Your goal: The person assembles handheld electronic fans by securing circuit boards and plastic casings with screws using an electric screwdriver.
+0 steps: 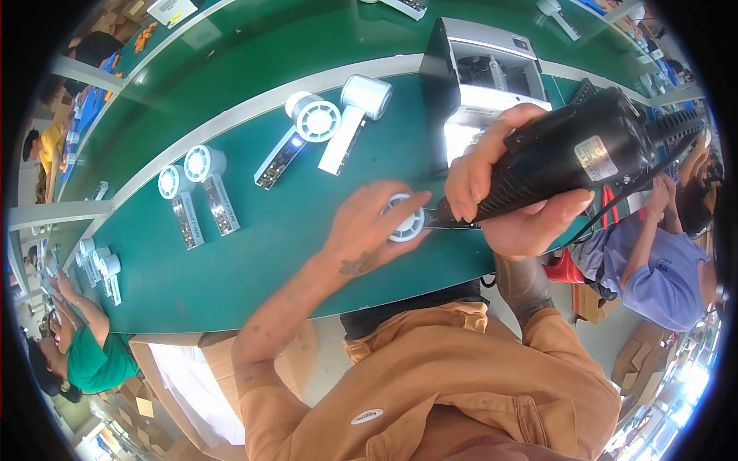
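My left hand (374, 223) is closed round the head of a small white handheld fan (407, 218), holding it against the green bench. The fan's handle points right and lies mostly behind the tool. In my right hand (503, 188) is a black corded electric screwdriver (565, 157), gripped round its body. Its narrow end points left at the handle, just beside the fan's head; whether the tip touches cannot be made out. Past my hands, two more handheld fans lie side by side, one white (281, 157) with a small light on its circuit board, the other silvery (367, 97).
Two white fans (204, 163) lie farther left, with several more (110, 265) at the bench's left end. A grey screw feeder (489, 77) stands behind my right hand. The tool's cable (676, 146) runs off right. A cardboard box (219, 357) sits below the bench; people work at both sides.
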`<move>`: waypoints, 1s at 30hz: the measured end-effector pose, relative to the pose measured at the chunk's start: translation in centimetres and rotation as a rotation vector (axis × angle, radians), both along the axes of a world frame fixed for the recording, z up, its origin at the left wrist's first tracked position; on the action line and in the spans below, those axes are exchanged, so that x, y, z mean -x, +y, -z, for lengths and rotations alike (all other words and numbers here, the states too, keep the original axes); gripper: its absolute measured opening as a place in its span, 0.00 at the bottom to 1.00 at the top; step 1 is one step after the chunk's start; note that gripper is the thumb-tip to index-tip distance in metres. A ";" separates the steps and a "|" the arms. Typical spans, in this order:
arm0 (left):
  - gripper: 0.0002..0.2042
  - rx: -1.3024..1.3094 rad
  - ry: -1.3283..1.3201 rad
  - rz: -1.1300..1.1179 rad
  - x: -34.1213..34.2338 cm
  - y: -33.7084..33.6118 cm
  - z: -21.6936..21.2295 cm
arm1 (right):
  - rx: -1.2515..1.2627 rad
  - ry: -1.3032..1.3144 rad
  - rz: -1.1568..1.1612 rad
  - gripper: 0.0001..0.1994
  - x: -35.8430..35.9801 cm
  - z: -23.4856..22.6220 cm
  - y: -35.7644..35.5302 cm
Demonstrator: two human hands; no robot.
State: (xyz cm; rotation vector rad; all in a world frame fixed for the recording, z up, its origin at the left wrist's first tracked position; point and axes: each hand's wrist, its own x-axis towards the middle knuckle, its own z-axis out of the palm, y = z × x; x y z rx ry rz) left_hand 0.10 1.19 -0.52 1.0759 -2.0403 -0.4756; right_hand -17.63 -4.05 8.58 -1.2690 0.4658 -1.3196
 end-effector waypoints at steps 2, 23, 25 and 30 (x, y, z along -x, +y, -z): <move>0.23 -0.003 -0.006 -0.004 0.0 0.0 -0.1 | -0.001 -0.021 -0.006 0.46 0.0 0.0 -0.1; 0.24 -0.014 -0.003 0.024 -0.3 -0.1 -0.3 | 0.385 -0.093 -0.349 0.44 0.9 1.9 -1.3; 0.24 -0.033 -0.018 0.030 -0.3 0.0 -0.4 | 0.374 -0.068 -0.343 0.44 0.8 1.6 -1.0; 0.25 -0.044 -0.018 0.016 -0.3 0.3 -0.4 | 0.330 0.064 -0.292 0.44 1.0 0.4 1.0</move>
